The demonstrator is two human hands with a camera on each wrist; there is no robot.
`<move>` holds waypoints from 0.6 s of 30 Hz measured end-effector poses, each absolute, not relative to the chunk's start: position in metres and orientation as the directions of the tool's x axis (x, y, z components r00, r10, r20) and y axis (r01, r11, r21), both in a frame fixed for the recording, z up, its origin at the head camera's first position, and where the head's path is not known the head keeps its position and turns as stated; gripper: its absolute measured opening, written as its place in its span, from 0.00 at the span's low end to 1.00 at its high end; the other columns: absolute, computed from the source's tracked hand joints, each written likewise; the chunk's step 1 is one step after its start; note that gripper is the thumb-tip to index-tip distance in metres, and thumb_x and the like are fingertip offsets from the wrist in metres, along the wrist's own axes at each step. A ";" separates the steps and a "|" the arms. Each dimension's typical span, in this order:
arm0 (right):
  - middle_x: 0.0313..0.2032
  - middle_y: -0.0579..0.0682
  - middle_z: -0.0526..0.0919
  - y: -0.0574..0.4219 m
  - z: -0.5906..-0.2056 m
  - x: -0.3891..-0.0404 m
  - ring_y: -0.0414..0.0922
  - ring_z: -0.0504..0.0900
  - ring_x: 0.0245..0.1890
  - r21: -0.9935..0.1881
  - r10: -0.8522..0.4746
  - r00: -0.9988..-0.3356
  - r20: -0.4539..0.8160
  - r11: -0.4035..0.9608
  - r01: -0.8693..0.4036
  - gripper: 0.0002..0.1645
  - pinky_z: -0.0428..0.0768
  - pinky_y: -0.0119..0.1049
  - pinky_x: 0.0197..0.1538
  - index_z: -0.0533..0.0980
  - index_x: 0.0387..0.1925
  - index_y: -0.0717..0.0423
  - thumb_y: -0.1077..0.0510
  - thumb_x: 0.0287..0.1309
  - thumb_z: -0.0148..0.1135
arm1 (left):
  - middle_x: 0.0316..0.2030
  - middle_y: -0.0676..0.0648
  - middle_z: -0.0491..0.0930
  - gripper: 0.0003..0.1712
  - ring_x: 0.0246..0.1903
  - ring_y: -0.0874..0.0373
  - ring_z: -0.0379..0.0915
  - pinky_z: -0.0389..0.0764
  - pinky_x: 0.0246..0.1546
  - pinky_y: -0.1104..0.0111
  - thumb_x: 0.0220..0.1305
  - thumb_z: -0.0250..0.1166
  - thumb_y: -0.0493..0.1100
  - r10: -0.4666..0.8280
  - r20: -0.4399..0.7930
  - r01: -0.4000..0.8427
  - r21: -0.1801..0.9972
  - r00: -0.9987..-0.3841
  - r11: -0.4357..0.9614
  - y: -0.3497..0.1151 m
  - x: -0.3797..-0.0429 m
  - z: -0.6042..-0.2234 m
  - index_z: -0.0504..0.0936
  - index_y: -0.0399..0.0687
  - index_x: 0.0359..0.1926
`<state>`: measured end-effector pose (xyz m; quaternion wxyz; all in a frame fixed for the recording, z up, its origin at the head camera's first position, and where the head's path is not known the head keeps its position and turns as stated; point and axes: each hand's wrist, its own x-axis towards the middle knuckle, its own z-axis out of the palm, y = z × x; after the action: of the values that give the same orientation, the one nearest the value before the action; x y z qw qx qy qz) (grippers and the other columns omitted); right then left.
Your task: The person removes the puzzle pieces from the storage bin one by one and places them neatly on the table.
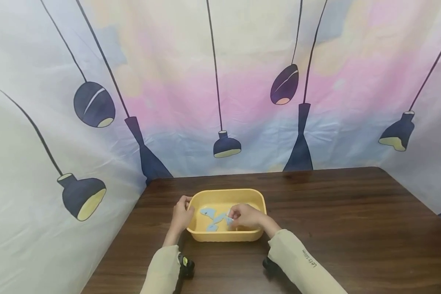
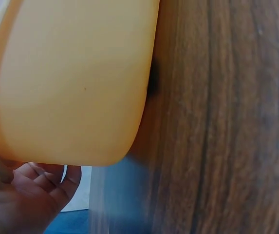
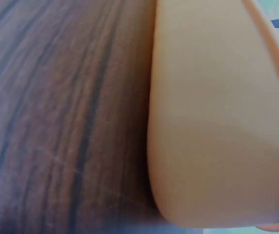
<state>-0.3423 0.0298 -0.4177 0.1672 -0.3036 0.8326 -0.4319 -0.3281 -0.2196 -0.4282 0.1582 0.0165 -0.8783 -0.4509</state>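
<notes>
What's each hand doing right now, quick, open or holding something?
Left hand: holding the yellow tub at its left end.
Right hand: at a pale blue piece; can't tell if it's pinched.

We've got a dark wood-grain table in front of a wrinkly pastel backdrop, printed with navy pendant lamps.

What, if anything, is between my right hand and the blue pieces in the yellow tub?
Nothing visible. Your right hand reaches over the rim into the yellow tub, right by the light blue pieces. The tub's walls surround them, but its open top leaves access.
</notes>
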 end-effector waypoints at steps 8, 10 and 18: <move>0.34 0.52 0.78 0.040 -0.404 -0.342 0.39 0.76 0.32 -0.870 -0.599 -0.795 0.096 0.338 -0.360 0.13 0.77 0.32 0.38 0.76 0.40 0.65 0.59 0.57 0.65 | 0.24 0.48 0.69 0.19 0.20 0.62 0.63 0.70 0.20 0.76 0.60 0.52 0.27 -0.182 0.210 0.092 0.859 -0.961 0.504 -0.221 -0.329 -0.435 0.74 0.27 0.52; 0.34 0.53 0.79 0.044 -0.397 -0.342 0.40 0.76 0.32 -0.880 -0.580 -0.807 0.108 0.322 -0.348 0.15 0.78 0.35 0.38 0.76 0.43 0.66 0.59 0.59 0.64 | 0.24 0.47 0.70 0.18 0.20 0.61 0.64 0.70 0.20 0.76 0.60 0.52 0.27 -0.174 0.218 0.103 0.856 -0.960 0.506 -0.221 -0.330 -0.434 0.74 0.26 0.52; 0.37 0.57 0.83 0.078 -0.387 -0.356 0.55 0.82 0.39 -0.917 -0.457 -0.884 0.100 0.303 -0.260 0.20 0.83 0.46 0.45 0.74 0.50 0.66 0.57 0.61 0.63 | 0.25 0.45 0.72 0.19 0.21 0.61 0.65 0.71 0.21 0.76 0.60 0.52 0.27 -0.187 0.216 0.098 0.862 -0.958 0.497 -0.222 -0.333 -0.432 0.74 0.26 0.52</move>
<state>-0.3563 0.0783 -0.3870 0.0899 -0.2235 0.8022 -0.5463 -0.3325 -0.2221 -0.4323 0.1420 0.0259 -0.8533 -0.5010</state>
